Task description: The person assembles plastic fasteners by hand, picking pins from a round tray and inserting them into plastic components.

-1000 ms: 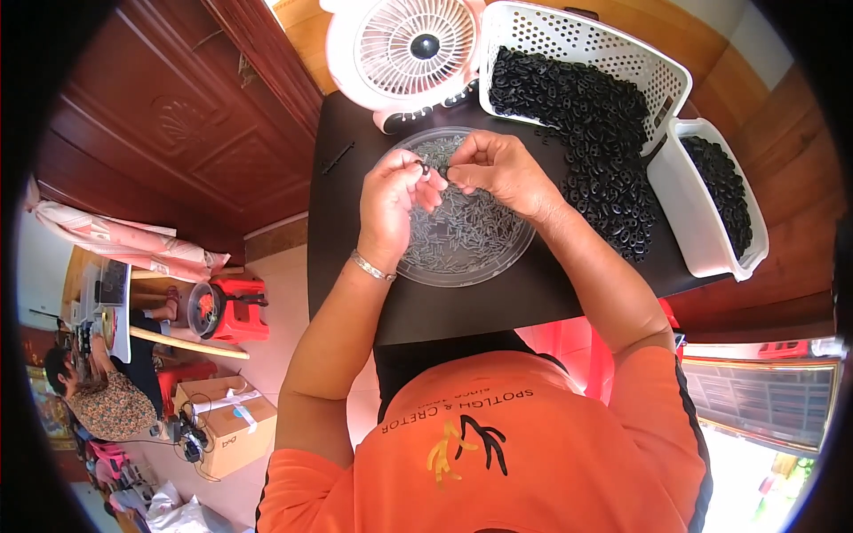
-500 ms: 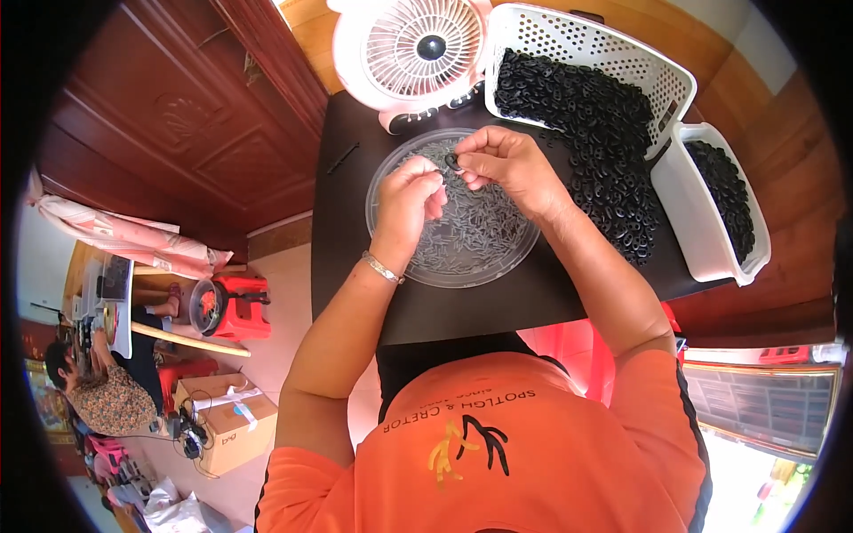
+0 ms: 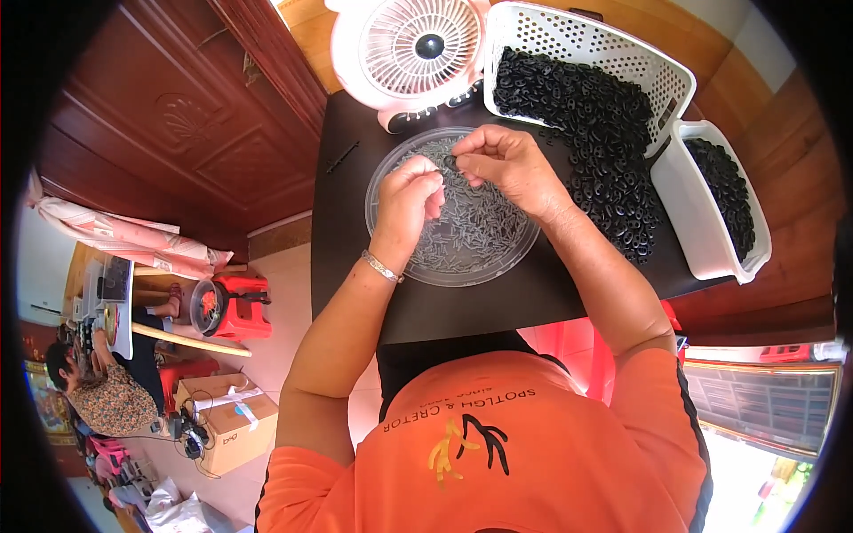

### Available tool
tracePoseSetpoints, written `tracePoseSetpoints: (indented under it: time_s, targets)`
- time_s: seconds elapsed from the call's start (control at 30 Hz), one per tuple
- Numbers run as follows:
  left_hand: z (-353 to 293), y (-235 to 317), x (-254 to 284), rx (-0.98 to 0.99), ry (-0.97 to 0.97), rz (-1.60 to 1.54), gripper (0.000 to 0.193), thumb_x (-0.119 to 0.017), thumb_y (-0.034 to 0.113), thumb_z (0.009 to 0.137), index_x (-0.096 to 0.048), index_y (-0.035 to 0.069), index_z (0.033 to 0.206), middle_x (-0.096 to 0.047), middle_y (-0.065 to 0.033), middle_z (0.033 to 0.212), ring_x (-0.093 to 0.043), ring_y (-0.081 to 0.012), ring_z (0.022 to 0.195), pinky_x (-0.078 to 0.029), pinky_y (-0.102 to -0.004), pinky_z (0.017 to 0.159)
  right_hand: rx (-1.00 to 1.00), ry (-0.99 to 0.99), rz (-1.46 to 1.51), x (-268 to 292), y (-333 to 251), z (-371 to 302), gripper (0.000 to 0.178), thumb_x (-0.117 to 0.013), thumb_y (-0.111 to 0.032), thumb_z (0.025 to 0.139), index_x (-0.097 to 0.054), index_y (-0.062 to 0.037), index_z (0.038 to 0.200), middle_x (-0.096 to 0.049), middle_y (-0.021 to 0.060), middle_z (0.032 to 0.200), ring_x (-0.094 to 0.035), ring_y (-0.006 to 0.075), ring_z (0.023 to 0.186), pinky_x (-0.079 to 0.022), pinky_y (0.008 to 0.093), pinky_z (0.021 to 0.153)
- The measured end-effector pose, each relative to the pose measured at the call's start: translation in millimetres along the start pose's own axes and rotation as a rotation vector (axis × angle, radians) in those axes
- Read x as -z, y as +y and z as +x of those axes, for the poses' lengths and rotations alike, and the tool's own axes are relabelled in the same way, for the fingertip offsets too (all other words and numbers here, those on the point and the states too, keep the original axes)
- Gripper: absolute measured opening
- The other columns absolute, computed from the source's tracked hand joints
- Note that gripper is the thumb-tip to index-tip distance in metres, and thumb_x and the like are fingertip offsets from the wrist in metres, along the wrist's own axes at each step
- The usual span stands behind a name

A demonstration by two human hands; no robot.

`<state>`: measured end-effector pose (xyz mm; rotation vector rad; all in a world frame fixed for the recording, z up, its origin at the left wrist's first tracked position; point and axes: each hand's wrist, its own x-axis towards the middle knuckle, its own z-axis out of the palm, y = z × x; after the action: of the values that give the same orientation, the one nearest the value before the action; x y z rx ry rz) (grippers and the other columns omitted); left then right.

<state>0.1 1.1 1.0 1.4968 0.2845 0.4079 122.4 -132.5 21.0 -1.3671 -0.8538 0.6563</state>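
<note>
Over a round clear tub (image 3: 444, 277) of small grey pins (image 3: 480, 222), my two hands come close together. My left hand (image 3: 412, 197) is closed with its thumb pressed on the bent fingers; whatever it pinches is too small to make out. Beside it, my right hand (image 3: 505, 164) pinches a small black ring-shaped piece (image 3: 450, 163) between thumb and forefinger. To the right of the tub lies a heap of similar black oval pieces (image 3: 613, 191), spilling onto the dark table (image 3: 444, 320) from a tipped white perforated basket (image 3: 671, 80).
A pink fan (image 3: 418, 49) stands behind the tub. At right is a white bin (image 3: 702, 213) with more black pieces. A thin dark stick (image 3: 342, 157) lies left of the tub. Far left, a person (image 3: 111, 395) sits at another table, near a cardboard box (image 3: 233, 426).
Both hands stay almost in place above the tub. The black piece at my right fingertips shows slightly less than before.
</note>
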Motion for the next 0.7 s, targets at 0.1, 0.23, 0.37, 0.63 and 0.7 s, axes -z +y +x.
tracePoseSetpoints:
  time_s: [0.1, 0.23, 0.37, 0.63, 0.7]
  targets:
    - [-0.7, 1.0, -0.9, -0.016, -0.020, -0.015, 0.013, -0.051, 0.014, 0.081, -0.055, 0.003, 0.074, -0.054, -0.0028, 0.061, -0.047, -0.0076, 0.050, -0.037, -0.0213, 0.045, -0.003, -0.011, -0.022, -1.1, -2.0, -1.2, 0.012, -0.062, -0.002, 0.083, -0.061, 0.0013, 0.095, -0.061, 0.0024, 0.079, -0.055, 0.0069, 0.069, -0.046, 0.0208, 0.065]
    - [-0.5, 0.2, -0.6, -0.009, -0.026, -0.022, 0.013, -0.051, 0.012, 0.082, -0.054, 0.003, 0.074, -0.054, -0.0031, 0.061, -0.047, -0.0079, 0.050, -0.037, -0.0216, 0.045, 0.014, -0.032, -0.047, -4.7, -2.6, -2.9, 0.013, -0.062, -0.002, 0.083, -0.061, 0.0016, 0.096, -0.061, 0.0015, 0.078, -0.054, 0.0061, 0.069, -0.045, 0.0207, 0.064]
    - [-1.8, 0.9, -3.5, -0.019, -0.012, -0.008, 0.013, -0.050, 0.011, 0.082, -0.053, 0.002, 0.074, -0.053, -0.0033, 0.061, -0.046, -0.0081, 0.050, -0.037, -0.0221, 0.045, 0.013, -0.022, -0.077, -6.8, -2.3, -4.4, 0.013, -0.062, -0.002, 0.083, -0.062, 0.0021, 0.096, -0.060, 0.0004, 0.077, -0.053, 0.0051, 0.068, -0.045, 0.0202, 0.063]
    - [-1.7, -4.3, -3.0, -0.031, 0.038, -0.039, 0.012, -0.049, 0.011, 0.083, -0.053, 0.002, 0.075, -0.054, -0.0039, 0.061, -0.047, -0.0091, 0.049, -0.037, -0.0226, 0.044, 0.131, 0.005, -0.081, -16.6, 7.4, -5.2, 0.018, -0.066, -0.001, 0.080, -0.061, 0.0014, 0.097, -0.062, 0.0015, 0.080, -0.054, 0.0060, 0.069, -0.046, 0.0198, 0.064]
    - [0.9, -6.5, -1.7, 0.051, 0.080, -0.124, 0.012, -0.048, 0.011, 0.083, -0.053, 0.002, 0.077, -0.055, -0.0044, 0.061, -0.049, -0.0107, 0.048, -0.038, -0.0229, 0.044, 0.161, 0.010, -0.076, -21.7, 9.6, -6.2, 0.022, -0.068, -0.001, 0.077, -0.060, 0.0008, 0.097, -0.061, 0.0019, 0.080, -0.055, 0.0063, 0.070, -0.047, 0.0206, 0.065]
